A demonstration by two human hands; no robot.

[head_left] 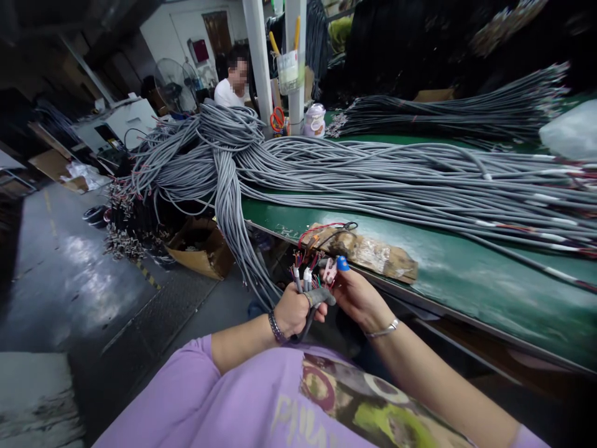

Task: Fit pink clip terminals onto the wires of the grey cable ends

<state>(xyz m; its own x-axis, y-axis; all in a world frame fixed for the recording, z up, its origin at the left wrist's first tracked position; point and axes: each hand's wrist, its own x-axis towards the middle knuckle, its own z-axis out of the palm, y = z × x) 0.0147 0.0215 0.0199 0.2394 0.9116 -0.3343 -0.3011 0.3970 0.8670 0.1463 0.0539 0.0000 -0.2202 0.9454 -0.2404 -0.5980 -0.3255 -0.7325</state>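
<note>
My left hand [298, 308], with a grey cover on its thumb, is closed around several grey cables [297, 281]. Their stripped ends, with thin coloured wires [298, 256], stick up out of the fist. Close beside it, my right hand [357, 295] has a blue cover on one digit. Between its fingertips is a small pale pink clip-like piece [329, 271], right by the wire ends. Just beyond both hands, a tape-wrapped wooden block [373, 252] lies at the table edge, with red and black wires [333, 230] at its left end.
Long grey cables [373, 165] stretch across the green table [438, 249]; one bundle [231, 193] hangs over the edge. Black cables [448, 112] lie behind. Orange scissors [277, 118] and a jar [315, 121] stand near a post. A cardboard box [205, 249] is below; another person [228, 93] is behind.
</note>
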